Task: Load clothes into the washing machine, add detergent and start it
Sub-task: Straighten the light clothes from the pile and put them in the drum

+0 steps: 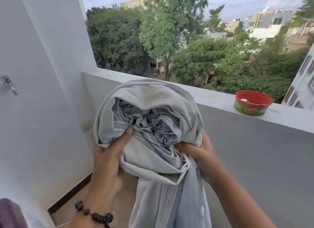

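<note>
Nearest, at the bottom edge: dark bead bracelet (95,215) on the left wrist; above it, left hand (108,153) gripping the left side of the cloth bundle (149,126), thumb pressed into the folds; right hand (195,153) pinching the bundle's right edge, fingers curled into the cloth; bundle held up between both, near the body, in front of the balcony parapet (237,124), loose tail hanging down; pale grey outer cloth rolled round a checked one. No washing machine in view. Judged step: carrying gathered clothes toward the machine, loading not yet begun; next move calls for turning to find the drum, keeping the tail from trailing on the floor. Counted: one bundle, seemingly two cloths; two hands; one bracelet; one red-rimmed Exo tub (253,103) far right on the parapet ledge, contents unclear; one metal door handle (9,85) far left.
</note>
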`<state>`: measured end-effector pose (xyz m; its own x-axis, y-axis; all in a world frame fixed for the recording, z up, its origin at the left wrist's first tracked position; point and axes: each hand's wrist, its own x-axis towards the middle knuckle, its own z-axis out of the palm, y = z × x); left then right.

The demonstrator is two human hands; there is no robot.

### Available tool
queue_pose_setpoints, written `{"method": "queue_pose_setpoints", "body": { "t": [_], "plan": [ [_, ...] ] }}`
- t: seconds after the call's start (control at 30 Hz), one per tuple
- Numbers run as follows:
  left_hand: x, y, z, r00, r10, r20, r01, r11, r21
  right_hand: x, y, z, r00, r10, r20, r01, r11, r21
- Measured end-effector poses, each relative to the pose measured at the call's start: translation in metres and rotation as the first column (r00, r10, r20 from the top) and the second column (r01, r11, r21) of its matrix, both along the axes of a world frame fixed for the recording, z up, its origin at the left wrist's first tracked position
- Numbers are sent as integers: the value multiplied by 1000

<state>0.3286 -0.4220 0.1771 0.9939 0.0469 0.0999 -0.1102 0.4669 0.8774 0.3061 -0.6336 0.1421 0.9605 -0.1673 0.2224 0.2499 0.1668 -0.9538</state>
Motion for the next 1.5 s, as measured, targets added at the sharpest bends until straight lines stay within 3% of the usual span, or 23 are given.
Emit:
{"method": "queue_pose_setpoints", "body": {
  "t": [0.17,0.3,0.37,0.43,0.47,0.5,0.6,0.7,0.8,1.0,1.23,1.37,1.5],
  "plan": [
    [-1,47,3,928,-372,-5,358,887,291,2,-15,9,984,-145,106,148,989,-18],
    [9,73,24,940,-327,97,200,758,621,3,-18,22,954,-189,233,254,922,-292],
    [10,64,32,908,-394,142,96,525,845,1,-9,28,944,-131,302,261,856,-447],
    [15,50,28,864,-484,137,-35,214,976,-1,4,32,918,-16,395,276,740,-613],
    [18,43,24,845,-526,99,-47,111,993,-3,11,34,906,49,421,279,680,-678],
    [20,37,20,833,-547,86,-51,79,996,-4,16,36,897,102,431,274,637,-720],
    [22,30,14,815,-548,190,-101,189,977,-6,16,43,889,133,439,269,624,-734],
    [18,23,5,788,-475,392,-208,395,895,-8,12,50,893,134,430,257,632,-731],
    [15,15,2,798,-369,476,-198,586,786,-8,9,56,919,144,368,202,628,-751],
    [20,11,11,819,-233,524,-193,748,635,-7,-15,62,964,184,191,5,709,-706],
    [30,20,16,885,61,461,-224,924,310,-6,-51,24,982,161,-96,-187,875,-446],
    [39,14,1,961,134,240,-149,988,47,-2,-38,4,969,230,-86,-245,926,-287],
    [38,0,-11,985,150,88,-142,985,-94,5,-23,7,952,299,-66,-304,949,-84]
  ]
}}
